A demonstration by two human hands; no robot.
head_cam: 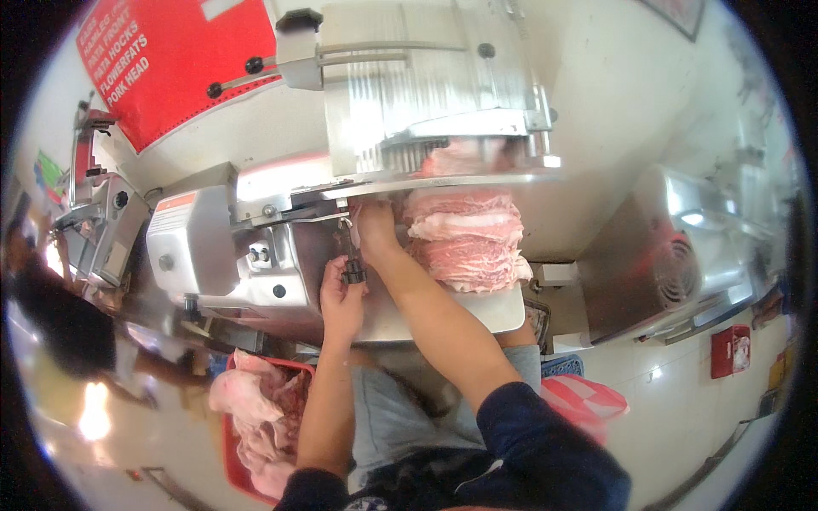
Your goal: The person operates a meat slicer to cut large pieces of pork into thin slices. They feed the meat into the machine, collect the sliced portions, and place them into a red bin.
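A large metal meat slicer [268, 268] stands before me, its upper carriage [434, 83] blurred. My left hand [342, 300] grips a black ribbed knob [353, 271] at the front of the machine. Just beyond it, my right hand [376, 227] reaches in below the slicer's horizontal edge [441, 184], left of the meat; its fingertips are hidden. Thin slices of pale pink meat [470, 243] lie in a tall overlapping stack on the white tray [505, 313]. Above the edge, a piece of raw meat [463, 158] sits in the carriage.
A red crate [233, 447] of raw meat pieces [255, 409] stands below left. Another slicer [102, 217] is at far left, near a person [64, 319]. A metal machine [664, 268] stands at right, with a red-and-white plastic bag [585, 402] on the floor.
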